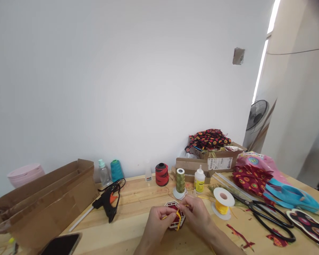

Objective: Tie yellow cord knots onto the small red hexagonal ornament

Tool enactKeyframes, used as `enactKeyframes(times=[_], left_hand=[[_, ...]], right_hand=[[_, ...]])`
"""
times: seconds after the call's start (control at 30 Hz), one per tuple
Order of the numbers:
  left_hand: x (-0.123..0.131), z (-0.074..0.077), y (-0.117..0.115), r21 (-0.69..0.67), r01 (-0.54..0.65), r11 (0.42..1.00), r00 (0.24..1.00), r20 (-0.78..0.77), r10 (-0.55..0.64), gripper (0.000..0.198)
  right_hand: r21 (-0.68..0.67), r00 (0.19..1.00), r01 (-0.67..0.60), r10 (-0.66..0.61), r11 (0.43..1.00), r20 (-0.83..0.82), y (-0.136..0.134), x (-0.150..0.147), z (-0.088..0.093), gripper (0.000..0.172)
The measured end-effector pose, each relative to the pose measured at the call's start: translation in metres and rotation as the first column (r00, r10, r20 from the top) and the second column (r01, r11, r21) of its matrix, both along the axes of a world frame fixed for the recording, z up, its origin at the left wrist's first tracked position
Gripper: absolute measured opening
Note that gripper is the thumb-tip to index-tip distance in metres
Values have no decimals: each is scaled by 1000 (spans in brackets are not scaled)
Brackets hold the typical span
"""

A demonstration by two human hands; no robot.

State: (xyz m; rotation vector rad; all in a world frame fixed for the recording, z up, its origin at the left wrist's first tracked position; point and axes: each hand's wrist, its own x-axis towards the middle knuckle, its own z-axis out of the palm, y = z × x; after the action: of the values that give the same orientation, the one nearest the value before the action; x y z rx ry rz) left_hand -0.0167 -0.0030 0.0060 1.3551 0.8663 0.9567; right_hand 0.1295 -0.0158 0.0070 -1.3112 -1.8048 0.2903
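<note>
An octagonal lattice ornament with a dark red centre lies low in the middle of the head view, partly covered by my fingers. Over it, a thin yellow cord forms a loop that hangs down across its face. My left hand pinches the cord from the left between thumb and forefinger. From the right, my right hand closes its fingertips on the same cord near the ornament's upper edge. The spool of yellow cord stands just right of my right hand.
Behind my hands stand an olive thread spool, a red thread cone and a glue bottle. Large black scissors lie right. On the left are a glue gun, a cardboard box and a phone.
</note>
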Motion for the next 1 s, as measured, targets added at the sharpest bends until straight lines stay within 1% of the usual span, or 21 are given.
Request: enactKeyframes(times=[0.07, 0.13, 0.2, 0.23, 0.27, 0.3, 0.33, 0.37, 0.43, 0.47, 0.5, 0.53, 0.57, 0.6, 0.63, 0.7, 0.77, 0.83, 0.9, 0.93, 1.0], left_hand=[[0, 0, 0, 26, 2, 1000, 1000, -11, -2, 19], [0, -2, 0, 31, -10, 999, 1000, -16, 10, 19], [-1, -4, 1, 15, -26, 1000, 1000, -11, 26, 20], [-2, -5, 2, 7, -29, 1000, 1000, -11, 29, 20], [-2, -5, 3, -4, -34, 999, 999, -10, 34, 20], [-3, -5, 4, -8, -38, 999, 999, -13, 38, 21], [-3, -5, 5, -18, -50, 999, 999, -14, 50, 21], [-3, -4, 5, -22, -64, 998, 998, -14, 64, 22], [-2, -2, 5, -8, -96, 995, 995, -24, 95, 21], [-1, 0, 5, 3, -114, 993, 993, -32, 114, 20], [0, 1, 5, 13, -134, 991, 990, -39, 134, 19], [1, 3, 4, 17, -150, 989, 988, -39, 151, 18], [3, 4, 3, 15, -161, 987, 986, -32, 162, 18], [4, 4, 2, 7, -165, 986, 986, -19, 166, 18], [5, 5, 1, -6, -160, 987, 987, -4, 160, 18], [7, 5, -1, -33, -135, 990, 990, 24, 136, 16], [8, 5, -1, -61, -118, 991, 992, 44, 121, 13], [7, 5, -1, -88, -128, 988, 989, 59, 134, 11], [7, 6, -1, -105, -129, 986, 989, 62, 136, 11], [7, 6, -1, -104, -119, 987, 990, 60, 126, 12], [7, 5, -1, -92, -97, 991, 993, 58, 102, 15]], right_hand=[[10, 1000, 2, -2, 1000, -1, -1, 0, 0, 22], [1, 999, -6, 6, 1000, -45, 0, -1, -2, 22], [-75, 983, -51, 37, 996, -181, 1, -1, -4, 22], [-143, 958, -95, 52, 985, -281, 2, -1, -5, 22], [-226, 918, -166, 67, 960, -390, 2, 0, -5, 25], [-311, 860, -261, 74, 914, -505, 3, 2, -4, 27], [-380, 784, -370, 65, 848, -618, 3, 4, -2, 30], [-421, 692, -488, 45, 764, -721, 2, 6, 1, 31], [-411, 480, -686, -51, 601, -876, 0, 11, 9, 25], [-379, 389, -755, -101, 535, -916, -1, 12, 12, 18], [-345, 320, -796, -139, 497, -937, -2, 13, 15, 13], [-320, 280, -815, -154, 484, -947, -4, 12, 16, 14], [-306, 271, -814, -144, 493, -952, -5, 10, 16, 20], [-305, 291, -796, -111, 523, -950, -5, 6, 15, 26], [-314, 340, -761, -63, 568, -938, -6, 2, 13, 30], [-351, 502, -661, 44, 663, -864, -5, -7, 5, 33], [-377, 675, -526, 104, 762, -731, -4, -15, -4, 33], [-368, 812, -377, 112, 850, -572, -4, -19, -10, 30], [-305, 918, -240, 113, 922, -379, -5, -19, -11, 23], [-257, 956, -178, 105, 950, -273, -6, -18, -10, 21], [-160, 995, -68, 56, 985, -80, -9, -15, -5, 19]])
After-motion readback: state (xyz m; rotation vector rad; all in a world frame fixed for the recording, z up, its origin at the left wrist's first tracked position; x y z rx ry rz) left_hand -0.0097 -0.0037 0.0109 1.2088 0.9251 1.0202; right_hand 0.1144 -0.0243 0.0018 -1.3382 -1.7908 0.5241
